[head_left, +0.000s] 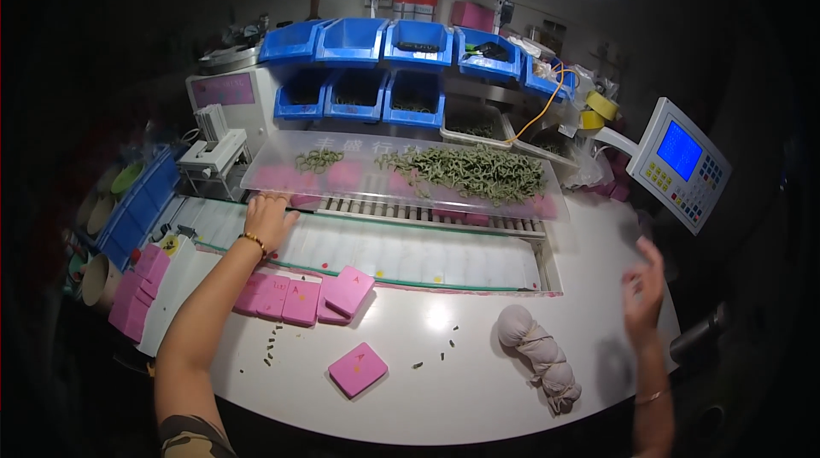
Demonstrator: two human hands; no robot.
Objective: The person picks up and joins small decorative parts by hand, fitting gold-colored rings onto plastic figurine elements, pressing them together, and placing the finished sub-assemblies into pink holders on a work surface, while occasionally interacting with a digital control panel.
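Left hand (267, 221), mine, lies palm down at the near left corner of the clear tray (359, 175), fingers close together; whether they grip the edge or only rest there, I cannot tell. Beside my fingers, a pink block (305, 201) shows at the tray's front edge. My right hand (642, 294) is raised at the right of the white bench (444, 424), its bare fingers loosely parted and slightly blurred.

The tray spans the rollers (376, 208) and hides most of them; it bears a small heap of green pieces (319, 160) at left and a larger one at right. Two rows of blue bins (350, 41) stand close behind it. Between tray and bench front runs the pale belt (401, 255), my left wrist crossing above it. Nearer me is a row of pink blocks (301, 301), the rightmost stacked and askew; one lone block (348, 373) and dark green scraps (418, 365) lie in front. A cloth bundle (542, 357) occupies the bench left of my right hand, and a control panel (699, 176) juts out beyond that hand.
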